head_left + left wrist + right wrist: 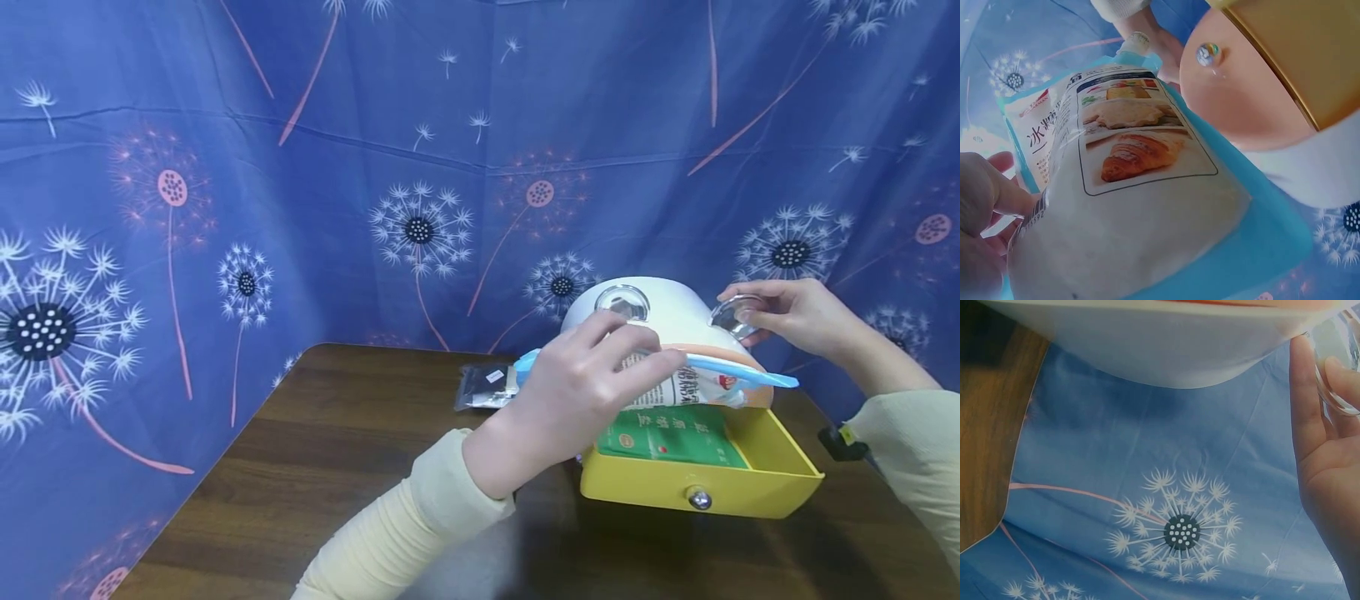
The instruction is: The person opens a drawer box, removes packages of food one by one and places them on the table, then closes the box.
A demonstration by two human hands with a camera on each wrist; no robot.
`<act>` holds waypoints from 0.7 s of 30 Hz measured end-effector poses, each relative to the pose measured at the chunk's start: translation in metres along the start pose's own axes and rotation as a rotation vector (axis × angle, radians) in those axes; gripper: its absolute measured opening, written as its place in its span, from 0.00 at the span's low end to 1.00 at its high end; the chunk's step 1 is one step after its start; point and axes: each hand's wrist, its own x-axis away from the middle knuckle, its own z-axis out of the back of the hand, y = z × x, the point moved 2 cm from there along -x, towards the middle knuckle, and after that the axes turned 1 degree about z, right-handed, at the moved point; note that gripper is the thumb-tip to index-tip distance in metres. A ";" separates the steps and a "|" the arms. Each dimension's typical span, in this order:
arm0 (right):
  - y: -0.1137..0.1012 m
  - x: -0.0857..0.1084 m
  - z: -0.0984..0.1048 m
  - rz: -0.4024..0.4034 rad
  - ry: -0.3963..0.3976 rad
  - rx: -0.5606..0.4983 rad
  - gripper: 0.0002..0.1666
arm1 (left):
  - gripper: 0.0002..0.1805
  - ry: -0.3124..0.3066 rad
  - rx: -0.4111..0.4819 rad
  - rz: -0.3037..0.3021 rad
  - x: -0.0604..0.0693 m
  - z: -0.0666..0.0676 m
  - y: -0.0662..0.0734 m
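A person's left hand [581,387], at four o'clock in the head view, held a blue-edged bag [678,387] by its side, fingers bent round it. The bag, printed with a croissant in the left wrist view, was tilted in front of a rounded white box [675,300], over its pulled-out yellow drawer [637,490]. A green packet [667,437] lay inside the drawer; a round metal knob [700,499] sat on its front. At three o'clock, the right hand [802,317] pinched a clear disc [726,317] at the box's side between thumb and fingers. A second disc [624,302] showed at eleven o'clock on the box. A dark packet [472,385] lay at six o'clock on the brown wooden table [300,467].
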 end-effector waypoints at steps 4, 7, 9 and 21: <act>0.001 0.001 0.000 0.001 0.006 -0.014 0.22 | 0.11 0.017 0.003 0.016 0.004 0.003 -0.007; 0.001 0.001 0.001 0.007 0.017 -0.019 0.21 | 0.11 0.009 0.005 0.025 0.009 0.004 -0.012; 0.001 0.001 0.001 0.009 0.023 -0.021 0.21 | 0.12 0.009 0.001 0.026 0.012 0.004 -0.015; 0.001 0.002 0.000 0.002 0.012 -0.028 0.21 | 0.14 0.049 -0.002 0.040 0.036 0.006 -0.034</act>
